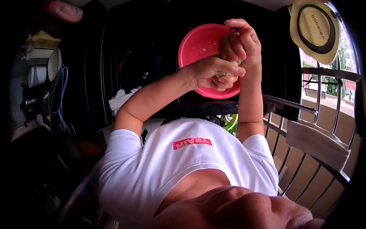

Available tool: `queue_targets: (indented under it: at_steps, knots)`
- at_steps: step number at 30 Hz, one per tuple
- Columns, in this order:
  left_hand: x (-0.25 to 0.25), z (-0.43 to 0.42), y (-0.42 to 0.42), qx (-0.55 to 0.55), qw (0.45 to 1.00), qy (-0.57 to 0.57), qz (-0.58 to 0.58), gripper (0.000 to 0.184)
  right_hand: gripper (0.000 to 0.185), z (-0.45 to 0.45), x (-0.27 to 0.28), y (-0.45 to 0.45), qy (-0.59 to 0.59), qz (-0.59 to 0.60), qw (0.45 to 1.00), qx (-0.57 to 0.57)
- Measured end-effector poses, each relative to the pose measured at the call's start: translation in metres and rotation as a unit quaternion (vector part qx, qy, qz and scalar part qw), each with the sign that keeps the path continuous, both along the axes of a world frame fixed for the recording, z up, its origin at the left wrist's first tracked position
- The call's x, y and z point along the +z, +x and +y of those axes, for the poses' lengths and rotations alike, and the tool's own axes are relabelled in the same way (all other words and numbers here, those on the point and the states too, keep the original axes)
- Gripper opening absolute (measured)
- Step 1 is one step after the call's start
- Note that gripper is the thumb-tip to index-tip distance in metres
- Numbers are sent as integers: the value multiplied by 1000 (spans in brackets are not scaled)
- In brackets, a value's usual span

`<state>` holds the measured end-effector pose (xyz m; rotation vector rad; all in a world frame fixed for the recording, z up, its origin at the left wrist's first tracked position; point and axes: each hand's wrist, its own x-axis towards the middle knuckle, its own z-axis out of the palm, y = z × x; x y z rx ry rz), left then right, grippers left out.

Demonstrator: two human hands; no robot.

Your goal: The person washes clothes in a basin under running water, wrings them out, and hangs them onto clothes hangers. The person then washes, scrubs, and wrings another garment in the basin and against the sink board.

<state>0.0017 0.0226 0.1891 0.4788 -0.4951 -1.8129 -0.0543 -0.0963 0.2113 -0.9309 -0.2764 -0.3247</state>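
Note:
Both hands are closed together above a red plastic basin (188, 45). Between them they squeeze a wet, pale greenish lump (228, 71); most of it is hidden by fingers, and I cannot tell whether it is cloth or food. My left hand (214, 72) comes in from the left and wraps the lump's lower part. My right hand (246, 42) presses on it from above and to the right, with fingers curled over it. Wet spots show on the fingers. A few drops or bubbles mark the basin's inner wall.
A metal railing (319, 93) with a folded cloth (318, 143) stands on the right, below a tan babeier lid or seat (315, 28). Blue hangers (59, 101) and white containers (37, 75) are at the left. A green bin (231, 123) sits below the basin.

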Motion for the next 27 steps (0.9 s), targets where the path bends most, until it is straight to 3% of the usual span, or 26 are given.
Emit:
queue_targets:
  at_steps: [2, 4, 6, 7, 8, 9, 10, 12, 14, 19, 20, 22, 23, 25, 26, 27]
  knots:
    - [-7, 0, 0, -4, 1000, -7, -19, 32, 34, 4, 12, -3, -54, 76, 996, -7]
    - [-15, 0, 1, 14, 980, 60, -191, 13, 31, 9, 10, -2, -108, 148, 983, -14]
    - [-33, -6, 1, 14, 966, 95, -239, 9, 28, 11, 0, 4, -183, 229, 951, -97]
    - [-45, -10, -6, 144, 913, 70, -375, 13, 26, 10, -11, 8, -173, 224, 953, -111]
    - [-56, -11, -10, 268, 824, 41, -497, 20, 26, 12, -21, 11, -173, 224, 953, -107]
    - [-65, -10, -5, 231, 797, 67, -554, 31, 25, 15, -31, 13, -146, 266, 941, -149]
    - [-73, -11, -4, 233, 796, 69, -554, 31, 24, 18, -42, 15, -119, 308, 924, -192]
    - [-89, -14, -4, 195, 739, 177, -620, 32, 23, 17, -72, 19, -76, 320, 919, -216]
    - [-125, -16, -1, 179, 716, 192, -646, 34, 22, 16, -97, 20, -8, 348, 902, -257]
    - [-146, -1, -5, 185, 641, 221, -711, 39, 22, 23, -164, 20, 47, 363, 849, -380]
    - [-169, 1, -7, 182, 641, 218, -713, 39, 22, 26, -179, 19, 50, 362, 848, -384]
    - [-202, 2, -6, 262, 617, 250, -699, 40, 22, 28, -204, 18, 173, 366, 832, -381]
    - [-196, 2, -2, 260, 614, 241, -705, 40, 32, 34, -206, 13, 141, 388, 838, -357]
    - [-188, 11, 2, 119, 690, 368, -611, 47, 41, 39, -209, 1, 155, 425, 820, -352]
    - [-172, 18, 6, 107, 749, 416, -504, 56, 52, 44, -208, -7, 163, 464, 803, -337]
    - [-188, 25, 9, 163, 737, 359, -548, 59, 52, 48, -203, -17, 173, 458, 800, -347]
